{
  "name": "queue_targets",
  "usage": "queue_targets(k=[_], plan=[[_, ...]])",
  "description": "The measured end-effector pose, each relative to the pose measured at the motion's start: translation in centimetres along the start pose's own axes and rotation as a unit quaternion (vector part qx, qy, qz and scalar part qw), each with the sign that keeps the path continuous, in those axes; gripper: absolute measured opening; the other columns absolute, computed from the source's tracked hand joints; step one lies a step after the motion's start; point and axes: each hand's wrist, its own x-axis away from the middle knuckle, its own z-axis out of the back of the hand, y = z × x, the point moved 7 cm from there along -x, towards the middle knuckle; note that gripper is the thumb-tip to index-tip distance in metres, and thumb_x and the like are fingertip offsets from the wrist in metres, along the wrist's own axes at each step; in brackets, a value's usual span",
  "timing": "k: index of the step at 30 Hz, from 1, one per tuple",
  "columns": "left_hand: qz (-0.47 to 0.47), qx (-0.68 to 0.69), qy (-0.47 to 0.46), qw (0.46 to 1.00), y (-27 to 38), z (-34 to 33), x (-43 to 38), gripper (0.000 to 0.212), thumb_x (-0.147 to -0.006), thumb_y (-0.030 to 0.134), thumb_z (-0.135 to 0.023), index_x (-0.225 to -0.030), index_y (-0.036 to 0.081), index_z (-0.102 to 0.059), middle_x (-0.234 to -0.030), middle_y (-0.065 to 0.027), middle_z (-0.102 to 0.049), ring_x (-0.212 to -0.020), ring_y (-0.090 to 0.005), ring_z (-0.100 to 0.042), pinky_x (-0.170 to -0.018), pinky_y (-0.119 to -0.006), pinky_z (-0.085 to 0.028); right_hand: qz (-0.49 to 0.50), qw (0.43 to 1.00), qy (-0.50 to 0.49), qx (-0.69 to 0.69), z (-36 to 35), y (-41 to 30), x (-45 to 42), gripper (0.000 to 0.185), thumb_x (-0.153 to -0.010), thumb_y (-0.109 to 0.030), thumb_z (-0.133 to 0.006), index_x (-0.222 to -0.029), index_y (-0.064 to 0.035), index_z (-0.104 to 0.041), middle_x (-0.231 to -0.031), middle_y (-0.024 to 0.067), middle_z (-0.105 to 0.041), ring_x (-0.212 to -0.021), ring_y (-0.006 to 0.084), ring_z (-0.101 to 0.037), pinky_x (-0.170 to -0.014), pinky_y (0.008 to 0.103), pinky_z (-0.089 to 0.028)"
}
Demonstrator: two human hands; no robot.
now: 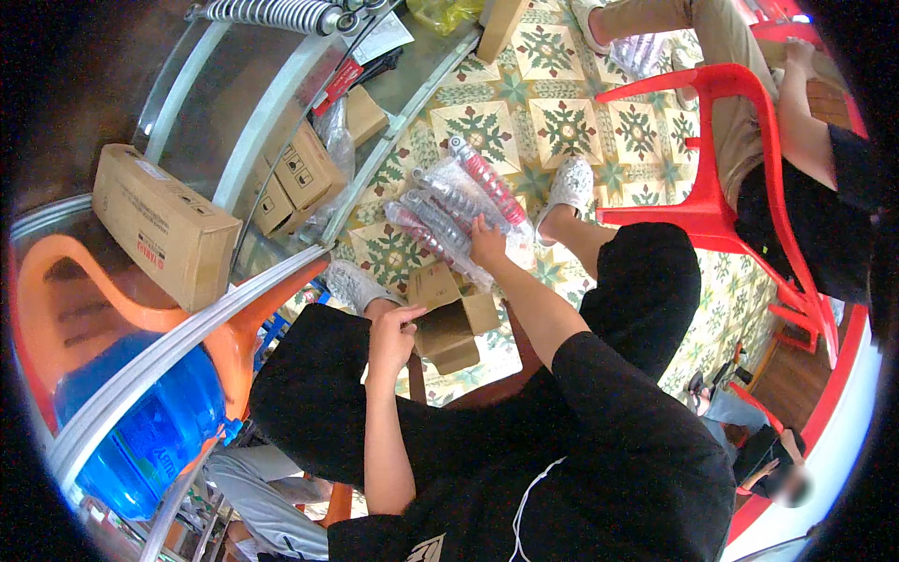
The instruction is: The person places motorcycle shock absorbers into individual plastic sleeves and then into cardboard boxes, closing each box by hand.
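Observation:
Several coil-spring shock absorbers (439, 200) in clear plastic wrap lie side by side on the patterned tile floor, some with red springs and some with grey. Over the lower end of the wrapped bundle reaches my right hand (488, 242), its fingers at the plastic; whether they grip it I cannot tell. My left hand (393, 336) is near my knee, index finger extended and the others curled, with nothing visible in it. Between my feet stands an opened cardboard box (449, 327), flaps spread, its inside dark.
A glass display case (281, 126) to the left holds cartons (298, 172); a long cardboard box (165, 225) and a bare shock absorber (274, 14) rest on it. A blue water jug (151, 428) sits lower left. A person on a red plastic chair (762, 140) is at right.

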Motion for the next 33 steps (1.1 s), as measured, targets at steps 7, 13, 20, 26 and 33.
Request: queue_targets(k=[7, 13, 20, 26, 33], plan=[[0.027, 0.022, -0.012, 0.999, -0.4, -0.3, -0.3, 0.039, -0.073, -0.01, -0.057, -0.104, 0.011, -0.07, -0.112, -0.0137, -0.065, -0.104, -0.0322, -0.061, -0.088, -0.037, -0.048, 0.103, 0.974, 0.202, 0.018, 5.6, -3.2, 0.2, 0.069, -0.082, -0.013, -0.051, -0.147, -0.0144, -0.026, -0.154, 0.007, -0.02, -0.131, 0.0392, -0.035, -0.102, 0.0618, -0.029], [0.042, 0.028, -0.022, 0.999, 0.5, 0.1, -0.5, 0.036, -0.075, -0.008, -0.058, -0.104, 0.011, -0.07, -0.113, -0.0129, -0.064, -0.103, -0.0318, -0.061, -0.089, -0.038, -0.048, 0.055, 0.988, 0.145, 0.026, 3.0, -4.0, -2.4, 0.07, -0.083, -0.014, -0.052, -0.147, -0.0127, -0.024, -0.156, 0.004, -0.012, -0.134, 0.039, -0.031, -0.101, 0.0635, -0.029], [0.019, 0.0, -0.005, 1.0, 0.3, 0.2, -0.5, 0.038, -0.074, -0.009, -0.058, -0.104, 0.011, -0.07, -0.112, -0.0131, -0.065, -0.1, -0.0323, -0.062, -0.088, -0.038, -0.049, 0.017, 0.998, 0.054, -0.007, 3.8, -4.0, -5.4, 0.074, -0.083, -0.018, -0.052, -0.148, -0.0123, -0.019, -0.157, 0.0053, -0.005, -0.136, 0.041, -0.025, -0.097, 0.0639, -0.035], [0.032, 0.021, -0.006, 0.999, 0.0, 0.2, -0.3, 0.038, -0.074, -0.009, -0.058, -0.104, 0.012, -0.07, -0.111, -0.0121, -0.065, -0.101, -0.0323, -0.061, -0.089, -0.038, -0.048, 0.03, 0.996, -0.036, -0.081, 3.4, -2.8, -5.7, 0.066, -0.089, -0.019, -0.047, -0.148, -0.0104, -0.02, -0.157, 0.0063, -0.006, -0.14, 0.0398, -0.016, -0.103, 0.0615, -0.03], [0.004, 0.01, -0.012, 1.0, 0.0, 0.0, -0.4, 0.04, -0.074, -0.009, -0.058, -0.106, 0.013, -0.069, -0.113, -0.0113, -0.064, -0.103, -0.0322, -0.061, -0.089, -0.039, -0.047, 0.083, 0.986, 0.13, 0.056, 1.5, -0.9, -1.0, 0.064, -0.089, -0.019, -0.05, -0.145, -0.0044, -0.025, -0.156, 0.0094, -0.01, -0.14, 0.0379, -0.017, -0.104, 0.0604, -0.027]])
